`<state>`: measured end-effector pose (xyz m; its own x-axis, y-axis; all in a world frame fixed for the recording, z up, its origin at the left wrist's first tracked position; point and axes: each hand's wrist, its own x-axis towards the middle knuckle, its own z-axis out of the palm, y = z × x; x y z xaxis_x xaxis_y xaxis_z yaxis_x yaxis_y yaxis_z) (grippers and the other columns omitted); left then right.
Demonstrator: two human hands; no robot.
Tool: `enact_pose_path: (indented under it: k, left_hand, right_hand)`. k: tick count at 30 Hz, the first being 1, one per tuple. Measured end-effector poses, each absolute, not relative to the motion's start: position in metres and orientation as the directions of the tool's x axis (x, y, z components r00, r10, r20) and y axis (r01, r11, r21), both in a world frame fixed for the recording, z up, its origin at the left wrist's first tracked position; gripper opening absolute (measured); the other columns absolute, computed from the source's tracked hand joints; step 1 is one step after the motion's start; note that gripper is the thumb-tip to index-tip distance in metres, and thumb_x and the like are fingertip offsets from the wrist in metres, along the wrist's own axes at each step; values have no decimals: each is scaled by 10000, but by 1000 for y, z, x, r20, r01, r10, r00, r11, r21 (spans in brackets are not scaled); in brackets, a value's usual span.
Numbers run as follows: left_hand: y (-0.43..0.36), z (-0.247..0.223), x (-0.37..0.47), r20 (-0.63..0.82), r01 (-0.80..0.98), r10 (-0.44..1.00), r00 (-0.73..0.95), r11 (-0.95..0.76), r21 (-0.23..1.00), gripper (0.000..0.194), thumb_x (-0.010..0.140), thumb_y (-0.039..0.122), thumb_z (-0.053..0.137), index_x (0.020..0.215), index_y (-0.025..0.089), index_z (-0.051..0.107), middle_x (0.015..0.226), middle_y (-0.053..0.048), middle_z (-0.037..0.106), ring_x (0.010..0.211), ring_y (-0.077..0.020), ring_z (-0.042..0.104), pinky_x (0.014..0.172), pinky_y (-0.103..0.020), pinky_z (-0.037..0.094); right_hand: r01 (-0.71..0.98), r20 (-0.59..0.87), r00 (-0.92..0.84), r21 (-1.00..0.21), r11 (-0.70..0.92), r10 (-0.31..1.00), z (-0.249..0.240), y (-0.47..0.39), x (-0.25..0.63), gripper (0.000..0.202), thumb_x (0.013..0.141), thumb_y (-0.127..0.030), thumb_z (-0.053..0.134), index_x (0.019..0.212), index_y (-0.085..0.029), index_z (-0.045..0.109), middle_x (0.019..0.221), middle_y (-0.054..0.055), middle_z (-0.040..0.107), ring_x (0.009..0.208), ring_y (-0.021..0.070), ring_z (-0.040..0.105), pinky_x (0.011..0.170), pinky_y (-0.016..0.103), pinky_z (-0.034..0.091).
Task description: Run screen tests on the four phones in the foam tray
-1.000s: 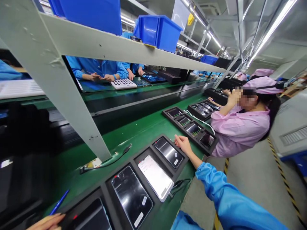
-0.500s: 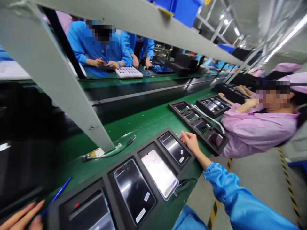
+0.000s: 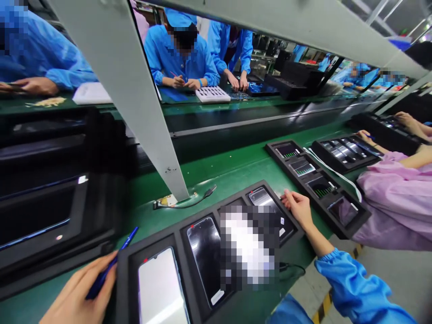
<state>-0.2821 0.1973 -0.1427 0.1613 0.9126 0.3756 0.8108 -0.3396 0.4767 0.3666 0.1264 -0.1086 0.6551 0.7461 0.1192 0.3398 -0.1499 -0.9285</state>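
Observation:
A black foam tray (image 3: 123, 283) holding several phones lies on the green bench before me. My left hand (image 3: 83, 288) is at its left end, with a blue pen (image 3: 125, 240) between thumb and fingers. The leftmost phone (image 3: 160, 283) looks bright white. The phone beside it (image 3: 205, 261) has a dark screen and a white label. Pixelation covers the third phone, which looks bright, and part of the rightmost phone (image 3: 261, 198). My right hand (image 3: 299, 209) is closed against the tray's outer right side, its fingers curled at the edge.
A stack of black trays (image 3: 81, 216) stands at the left. A slanted grey post (image 3: 148, 112) rises from the bench near a short cable (image 3: 195, 202). Another tray with phones (image 3: 303, 180) lies to the right, beside a co-worker in pink (image 3: 388, 202). Co-workers in blue sit opposite.
My view has swung left and shows more of the left stack. My left hand is more fully in view, nearer the tray's end. The leftmost phone has turned from dark to bright white.

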Motion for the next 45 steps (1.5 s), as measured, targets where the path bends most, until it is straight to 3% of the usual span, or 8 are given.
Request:
enact_pose_path:
  k: [4,12,16,19,24,29,39,45]
  left_hand:
    - [197,-118,-267,336,872,942,-9,-157,464,291,971,559,550,1196,485,719,1027,-15,761,923,-346,757,762,-492,583]
    - [198,-93,-272,297,941,944,147,-225,252,438,1072,520,445,1208,225,739,1186,-122,780,1066,-369,727,944,-501,580]
    - [199,-83,-259,375,908,919,124,-257,330,423,1042,470,525,1148,155,788,1111,-172,767,1032,-377,680,963,-534,560]
    - [191,-73,-247,412,880,907,83,-261,397,422,1054,473,559,1200,149,785,1150,-157,760,1118,-341,678,1057,-527,544]
    - [133,-63,-229,423,753,891,166,-392,529,267,1062,417,635,1175,231,789,1287,-65,765,1214,-240,712,1156,-440,544]
    - [65,-68,-221,471,651,852,228,-493,577,195,993,296,705,1152,308,817,1388,-66,738,1237,-315,684,1133,-563,537]
    - [41,-58,-208,496,616,775,392,-622,484,310,918,265,682,1169,321,855,1443,-105,712,1241,-335,666,1067,-581,534]
    - [43,-63,-203,354,627,815,460,-580,521,318,954,342,633,1169,342,868,1470,-94,709,1299,-351,613,1123,-603,506]
  right_hand:
    - [365,157,636,-924,-115,756,-106,128,365,650,872,-818,755,745,-182,788,568,37,665,461,133,546,461,275,469]
    - [435,184,611,-890,-133,770,-108,127,368,669,895,-844,700,742,-196,762,582,34,660,490,136,558,501,288,476]
    - [522,209,559,-841,-145,802,-107,128,367,667,888,-847,698,740,-200,762,603,31,663,540,157,591,564,311,508]
    - [591,267,518,-798,-115,813,-98,127,363,637,943,-814,644,790,-207,760,672,50,704,641,201,661,684,356,577]
    - [714,392,352,-700,27,850,-62,82,331,364,1031,-550,655,1162,-244,800,1202,106,813,1200,290,727,1160,507,529]
    - [745,347,-187,-559,363,919,-46,13,274,327,1044,-277,587,1304,-277,787,1272,104,802,1275,312,702,1116,557,564]
    - [732,341,-245,-549,404,908,-53,1,265,393,1052,-235,564,1386,-319,754,1327,86,782,1341,354,657,1132,597,493]
    - [749,256,-229,-570,338,939,-40,8,254,335,1084,-283,556,1372,-302,728,1318,90,784,1378,357,642,1158,596,479]
